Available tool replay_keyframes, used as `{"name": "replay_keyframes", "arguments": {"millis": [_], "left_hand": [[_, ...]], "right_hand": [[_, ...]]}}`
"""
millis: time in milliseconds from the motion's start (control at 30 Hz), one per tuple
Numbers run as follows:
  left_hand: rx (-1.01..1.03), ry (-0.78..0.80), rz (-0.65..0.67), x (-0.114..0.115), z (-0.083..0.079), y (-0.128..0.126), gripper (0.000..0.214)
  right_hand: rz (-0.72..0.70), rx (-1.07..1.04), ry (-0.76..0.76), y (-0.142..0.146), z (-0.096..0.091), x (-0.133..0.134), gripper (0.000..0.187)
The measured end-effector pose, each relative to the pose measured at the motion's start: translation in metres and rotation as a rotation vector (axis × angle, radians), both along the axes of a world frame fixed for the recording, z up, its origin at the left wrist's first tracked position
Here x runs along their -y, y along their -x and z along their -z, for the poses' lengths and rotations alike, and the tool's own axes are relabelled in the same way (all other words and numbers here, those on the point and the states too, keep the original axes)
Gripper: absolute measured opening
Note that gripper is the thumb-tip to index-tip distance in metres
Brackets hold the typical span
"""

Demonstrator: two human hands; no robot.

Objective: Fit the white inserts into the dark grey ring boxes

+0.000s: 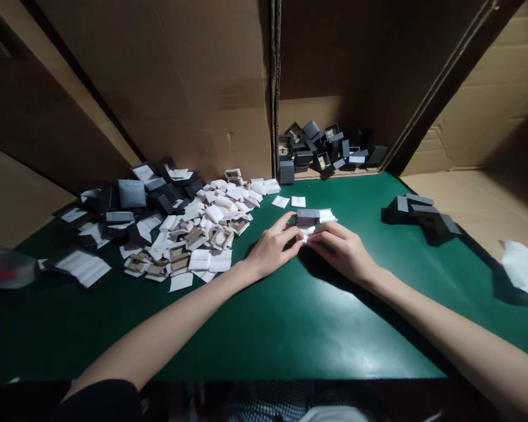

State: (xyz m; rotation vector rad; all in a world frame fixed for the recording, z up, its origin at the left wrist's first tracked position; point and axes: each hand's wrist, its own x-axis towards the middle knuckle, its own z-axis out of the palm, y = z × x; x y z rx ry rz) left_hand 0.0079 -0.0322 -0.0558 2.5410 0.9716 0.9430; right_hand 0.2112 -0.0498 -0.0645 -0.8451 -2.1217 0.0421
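Observation:
A small dark grey box [308,215] stands on the green table with a folded white card insert [307,232] at its near side. My left hand [273,245] is closed on the insert's left end, one finger reaching up beside the box. From the right, my right hand [344,249] pinches the same insert at its other end. Fingertips hide part of the insert, and I cannot tell whether it sits partly inside the box. Just right of the box lies another white folded piece [328,215].
Left of my hands spreads a heap of white card inserts [213,214], with open black boxes [132,193] behind it. More small boxes [323,149] fill a cardboard carton at the back. Dark boxes [422,214] lie at the right, near white paper [525,269].

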Motion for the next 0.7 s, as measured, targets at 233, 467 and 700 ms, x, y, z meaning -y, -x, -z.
{"name": "replay_keyframes", "arguments": {"millis": [233, 467, 700], "left_hand": [[0.05, -0.01, 0.057, -0.001, 0.001, -0.001, 0.01], [0.074, 0.026, 0.152, -0.008, 0.005, 0.005, 0.009], [0.072, 0.037, 0.127, -0.006, 0.009, 0.004, 0.008]], "right_hand": [[-0.035, 0.032, 0.008, -0.003, 0.002, -0.003, 0.009], [-0.105, 0.146, 0.045, -0.016, -0.003, -0.005, 0.009], [0.014, 0.169, -0.048, -0.012, -0.004, -0.005, 0.013]]}}
